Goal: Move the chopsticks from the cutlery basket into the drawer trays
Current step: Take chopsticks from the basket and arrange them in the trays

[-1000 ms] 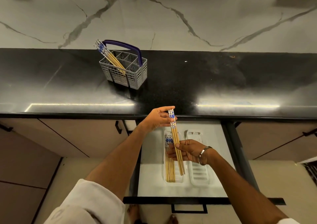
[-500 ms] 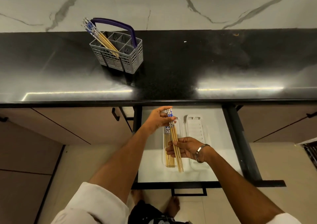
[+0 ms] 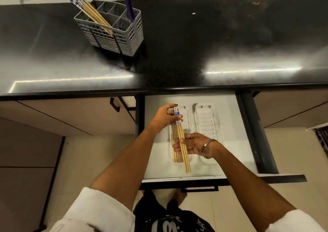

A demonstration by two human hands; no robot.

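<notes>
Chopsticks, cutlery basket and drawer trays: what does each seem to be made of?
Chopsticks: likely bamboo or wood, tan and matte, tops patterned blue and white.
Cutlery basket: probably grey moulded plastic, gridded walls, purple handle.
Drawer trays: apparently white moulded plastic, slightly glossy, ribbed floors.

1. The blue-patterned tops of the chopsticks in the cutlery basket (image 3: 113, 27) run past the picture's top edge
2. The left hand (image 3: 164, 117) covers the far end of the left tray (image 3: 186, 123)
3. How many chopsticks lie in that tray is too small to tell
4. The right hand (image 3: 190, 145) hides part of the right tray (image 3: 205, 121)
</notes>
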